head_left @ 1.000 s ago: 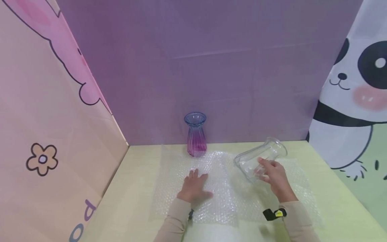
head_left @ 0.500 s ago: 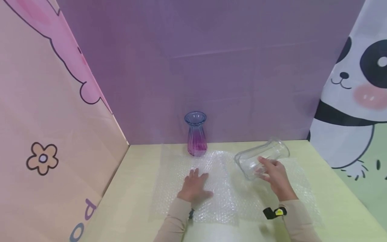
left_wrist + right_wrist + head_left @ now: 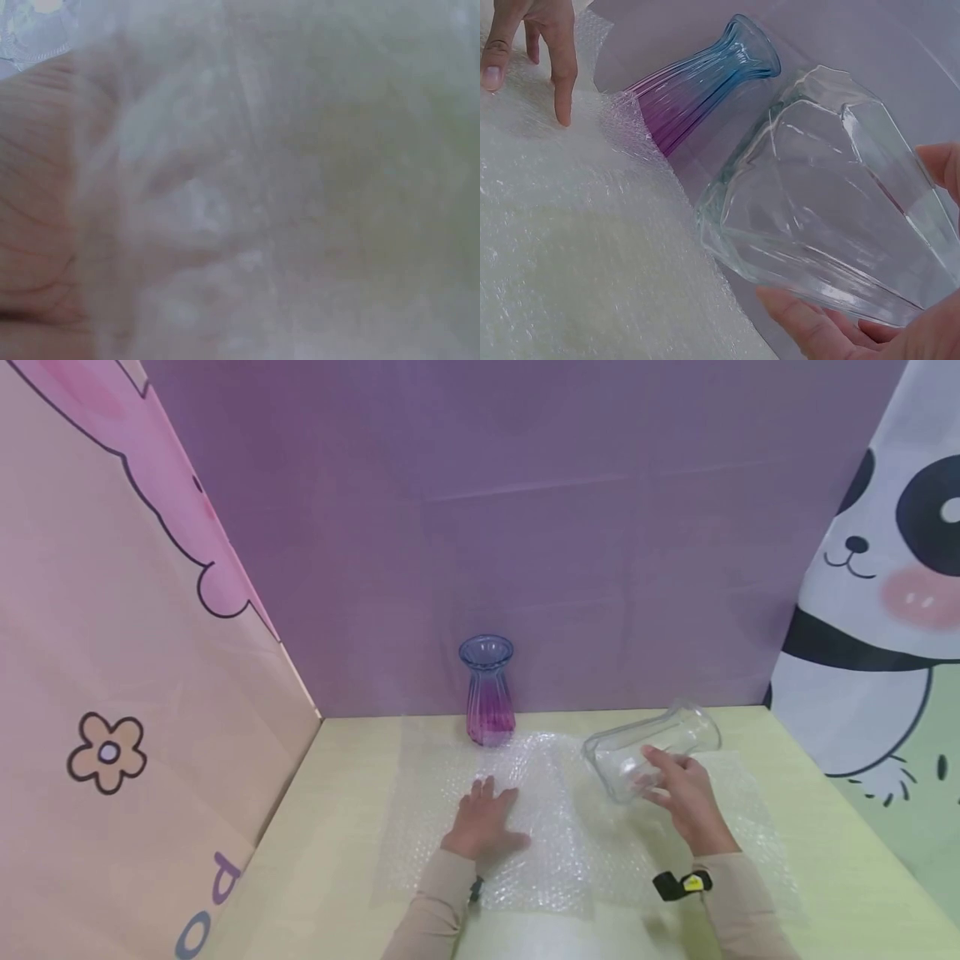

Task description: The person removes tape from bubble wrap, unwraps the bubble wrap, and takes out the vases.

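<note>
A clear glass vase (image 3: 630, 752) lies tilted over the right part of the bubble wrap (image 3: 543, 877), its flared mouth toward the back right. My right hand (image 3: 686, 802) grips its side between thumb and fingers; in the right wrist view the thick, faceted base of the clear vase (image 3: 817, 195) faces the camera. My left hand (image 3: 482, 822) rests on the bubble wrap with fingers spread. Bubble wrap (image 3: 247, 187) blurs most of the left wrist view, with part of the palm at its left edge. A blue-to-pink ribbed vase (image 3: 490, 702) stands upright behind my left hand.
The pale yellow table (image 3: 322, 827) carries the flat bubble wrap. A purple backdrop (image 3: 525, 527) rises at its back edge, close behind the coloured vase. Printed panels with a flower (image 3: 107, 752) and a panda (image 3: 862, 635) stand at the left and right.
The clear vase has shifted slightly to the right and its mouth has swung a little outward in my right hand. My left hand keeps its place on the bubble wrap.
</note>
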`<state>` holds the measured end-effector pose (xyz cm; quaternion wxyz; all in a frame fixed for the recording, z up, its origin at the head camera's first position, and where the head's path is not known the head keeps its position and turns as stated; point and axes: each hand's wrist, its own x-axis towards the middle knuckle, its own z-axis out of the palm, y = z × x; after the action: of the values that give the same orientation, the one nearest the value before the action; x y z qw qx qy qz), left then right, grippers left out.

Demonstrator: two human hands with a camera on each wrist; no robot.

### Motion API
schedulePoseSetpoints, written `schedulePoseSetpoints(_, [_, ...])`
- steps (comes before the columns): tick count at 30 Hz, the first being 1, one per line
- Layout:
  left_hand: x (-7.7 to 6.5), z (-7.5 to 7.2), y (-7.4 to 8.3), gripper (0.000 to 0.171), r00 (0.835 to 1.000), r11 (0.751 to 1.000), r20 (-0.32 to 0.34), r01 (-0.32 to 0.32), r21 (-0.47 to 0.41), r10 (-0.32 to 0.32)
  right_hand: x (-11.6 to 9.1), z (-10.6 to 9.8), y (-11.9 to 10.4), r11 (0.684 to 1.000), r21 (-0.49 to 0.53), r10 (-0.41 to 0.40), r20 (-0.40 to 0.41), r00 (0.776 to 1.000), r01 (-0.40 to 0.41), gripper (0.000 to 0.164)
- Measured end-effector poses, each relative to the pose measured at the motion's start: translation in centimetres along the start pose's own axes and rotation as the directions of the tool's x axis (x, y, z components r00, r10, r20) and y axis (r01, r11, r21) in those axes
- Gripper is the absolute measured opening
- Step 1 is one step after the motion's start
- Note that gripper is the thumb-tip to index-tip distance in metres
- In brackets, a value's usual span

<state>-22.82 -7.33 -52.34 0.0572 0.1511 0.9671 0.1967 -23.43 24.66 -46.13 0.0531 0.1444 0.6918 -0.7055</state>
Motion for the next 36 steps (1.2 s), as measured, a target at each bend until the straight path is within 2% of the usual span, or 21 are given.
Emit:
schedulePoseSetpoints(3, [0.02, 0.06, -0.03, 0.083, 1.000, 1.000, 0.004, 0.002, -0.005, -0.002, 0.05, 0.05, 0.03, 1.000, 0.023, -0.009, -0.011, 1.000, 0.009, 0.070])
schedulePoseSetpoints(5, [0.01, 0.06, -0.05, 0.083, 1.000, 1.000, 0.004, 0.002, -0.007, -0.002, 0.14, 0.02, 0.08, 0.999, 0.033, -0.013, -0.013, 1.000, 0.013, 0.066])
schedulePoseSetpoints(30, [-0.11, -0.08, 0.07, 0.083, 1.000, 1.000, -0.001, 0.000, 0.002, 0.000, 0.22, -0.06, 0.05, 0.994, 0.098, -0.044, -0.007, 0.999, 0.044, 0.041])
schedulePoseSetpoints(36, [-0.05, 0.02, 0.01, 0.083, 1.000, 1.000, -0.002, 0.001, 0.000, -0.001, 0.21, -0.08, 0.04, 0.993, 0.108, -0.043, 0.004, 0.999, 0.042, 0.041])
